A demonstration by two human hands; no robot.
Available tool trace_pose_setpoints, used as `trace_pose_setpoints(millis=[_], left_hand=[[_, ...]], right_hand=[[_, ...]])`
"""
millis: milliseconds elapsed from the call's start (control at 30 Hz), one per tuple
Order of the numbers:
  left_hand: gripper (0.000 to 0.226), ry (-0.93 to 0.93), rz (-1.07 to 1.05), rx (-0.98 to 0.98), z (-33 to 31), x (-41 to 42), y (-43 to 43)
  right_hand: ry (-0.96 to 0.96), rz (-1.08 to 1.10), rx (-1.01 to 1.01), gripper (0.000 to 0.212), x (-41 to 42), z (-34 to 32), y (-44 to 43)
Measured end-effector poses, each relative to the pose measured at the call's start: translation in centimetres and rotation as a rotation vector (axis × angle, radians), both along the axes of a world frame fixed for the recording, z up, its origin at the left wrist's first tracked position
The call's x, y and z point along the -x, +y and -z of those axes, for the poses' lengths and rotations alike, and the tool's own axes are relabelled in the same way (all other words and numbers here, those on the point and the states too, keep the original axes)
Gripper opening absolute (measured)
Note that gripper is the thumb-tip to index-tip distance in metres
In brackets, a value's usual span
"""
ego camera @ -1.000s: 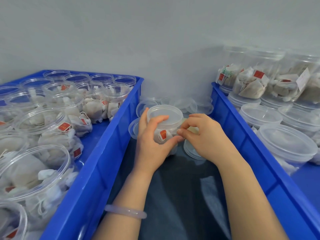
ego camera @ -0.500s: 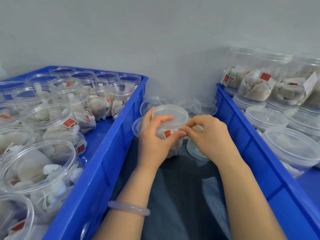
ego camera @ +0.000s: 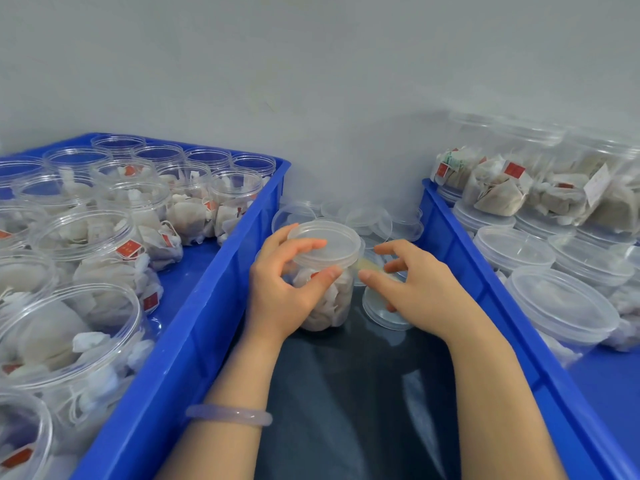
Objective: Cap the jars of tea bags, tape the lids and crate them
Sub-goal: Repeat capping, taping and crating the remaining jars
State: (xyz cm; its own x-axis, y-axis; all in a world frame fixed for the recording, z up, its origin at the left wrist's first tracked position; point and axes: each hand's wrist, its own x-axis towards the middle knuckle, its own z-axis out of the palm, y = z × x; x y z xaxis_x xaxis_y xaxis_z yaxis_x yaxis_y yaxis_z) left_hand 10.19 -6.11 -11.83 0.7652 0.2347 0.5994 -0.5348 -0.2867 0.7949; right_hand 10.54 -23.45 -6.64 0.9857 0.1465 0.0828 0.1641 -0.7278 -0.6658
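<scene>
A clear jar of tea bags (ego camera: 329,299) stands on the dark surface between two blue crates, with a translucent lid (ego camera: 325,242) on it. My left hand (ego camera: 280,292) grips the jar just under the lid, thumb in front and fingers over the lid's rim. My right hand (ego camera: 419,289) is just right of the jar. Its thumb and fingers pinch a short yellowish strip of tape (ego camera: 375,266) that runs from the lid's edge.
The left blue crate (ego camera: 221,306) holds several open jars of tea bags (ego camera: 79,237). The right blue crate (ego camera: 485,271) holds capped jars (ego camera: 561,303), more stacked behind. Loose lids (ego camera: 377,220) lie by the wall, one (ego camera: 381,315) under my right hand.
My right hand has drawn away from the jar to the right, and a strip of tape now shows between them. The left hand keeps its grip on the jar.
</scene>
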Motion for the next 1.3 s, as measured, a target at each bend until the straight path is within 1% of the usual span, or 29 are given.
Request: trace_pose_setpoints(millis=[100,200,300,333,433,533,600,667,700,767,833,867,900,967,1033,1133,1300], left_hand=[[0.051,0.040,0.017,0.031,-0.2,0.1,0.1],[0.053,0.062,0.053,0.138,-0.2,0.1,0.1],[0.052,0.050,0.133,0.241,-0.4,0.2,0.0],[0.053,0.038,0.156,0.254,-0.5,0.2,0.1],[0.046,0.003,0.236,0.280,-1.1,0.3,0.0],[0.045,0.023,0.336,0.344,-1.6,0.2,-0.3],[0.051,0.072,0.374,0.299,-1.8,0.1,-0.3],[0.067,0.142,0.327,0.168,-2.1,0.1,-0.4],[0.076,0.171,0.280,0.132,-2.1,0.1,-0.5],[0.080,0.197,0.223,0.164,-2.1,0.1,-0.5],[0.076,0.209,0.209,0.211,-2.1,0.1,-0.3],[0.073,0.217,0.228,0.243,-2.0,0.1,-0.2],[0.074,0.225,0.271,0.288,-2.1,0.1,0.0],[0.085,0.242,0.376,0.352,-2.2,0.2,0.2],[0.098,0.260,0.448,0.346,-2.3,0.4,0.1],[0.106,0.283,0.521,0.319,-2.7,0.6,0.1],[0.107,0.314,0.594,0.294,-2.7,0.7,0.5]], right_hand=[[-0.082,0.017,-0.020,0.028,0.1,-0.2,-0.2],[-0.126,0.004,-0.048,0.010,0.5,-0.9,-0.1],[-0.134,-0.005,-0.066,0.008,0.9,-1.6,-0.1],[-0.143,0.000,-0.065,0.011,1.0,-1.8,-0.2],[-0.164,0.017,-0.082,0.029,1.2,-2.2,-0.2],[-0.163,0.022,-0.150,0.041,1.4,-2.7,-0.2],[-0.137,0.035,-0.161,0.043,1.5,-2.7,-0.3],[-0.108,0.028,-0.078,0.046,1.5,-2.4,-0.1],[-0.108,0.023,-0.030,0.048,1.5,-2.3,0.2],[-0.106,0.017,-0.007,0.055,1.7,-2.3,0.6],[-0.079,-0.013,-0.058,0.068,1.9,-2.6,0.5],[-0.062,-0.035,-0.097,0.068,2.0,-2.9,0.2],[-0.050,-0.056,-0.132,0.063,2.2,-3.1,-0.1],[-0.053,-0.078,-0.152,0.060,2.5,-3.3,-0.8],[-0.055,-0.066,-0.164,0.068,2.6,-3.4,-1.3],[-0.015,-0.079,-0.205,0.083,2.8,-3.4,-1.3],[0.064,-0.163,-0.346,0.084,2.8,-3.4,-0.6]])
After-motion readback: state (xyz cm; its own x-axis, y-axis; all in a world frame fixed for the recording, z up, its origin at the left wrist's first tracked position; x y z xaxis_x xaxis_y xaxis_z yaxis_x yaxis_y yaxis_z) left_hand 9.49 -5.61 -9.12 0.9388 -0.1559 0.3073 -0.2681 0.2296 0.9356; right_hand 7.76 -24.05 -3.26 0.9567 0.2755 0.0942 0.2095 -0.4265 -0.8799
